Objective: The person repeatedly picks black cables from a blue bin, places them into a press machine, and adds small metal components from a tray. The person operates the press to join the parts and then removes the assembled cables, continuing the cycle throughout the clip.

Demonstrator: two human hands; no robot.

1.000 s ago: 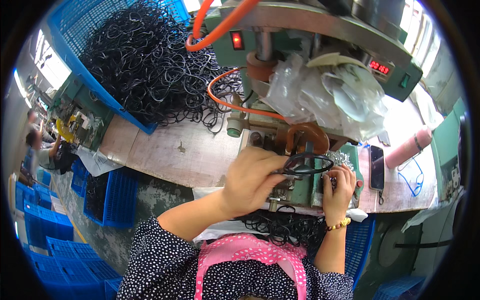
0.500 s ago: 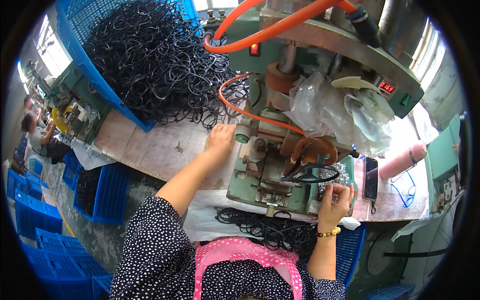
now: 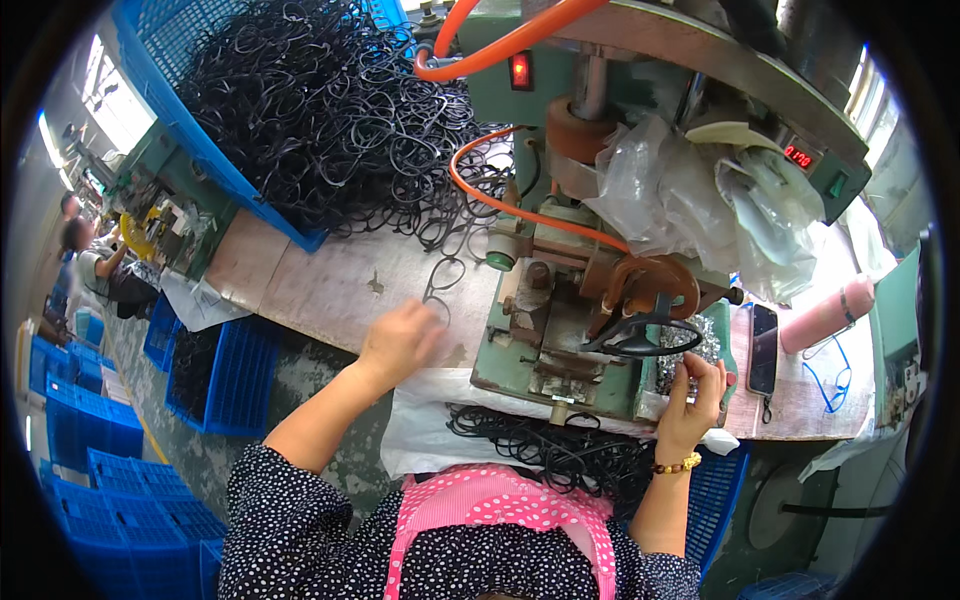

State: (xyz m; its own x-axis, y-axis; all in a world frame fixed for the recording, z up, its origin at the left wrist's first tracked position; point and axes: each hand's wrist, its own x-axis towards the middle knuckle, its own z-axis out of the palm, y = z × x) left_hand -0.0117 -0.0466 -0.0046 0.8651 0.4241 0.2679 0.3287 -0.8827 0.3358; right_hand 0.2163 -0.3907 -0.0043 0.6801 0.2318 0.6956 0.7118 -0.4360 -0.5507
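Scuffed tabletop, glossy tangled black loops

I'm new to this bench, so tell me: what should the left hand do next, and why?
Probably pinch the pair of black loops on the table. The blurred left hand is at their near end; whether it grips them is unclear. The right hand is away at the small shiny pieces.
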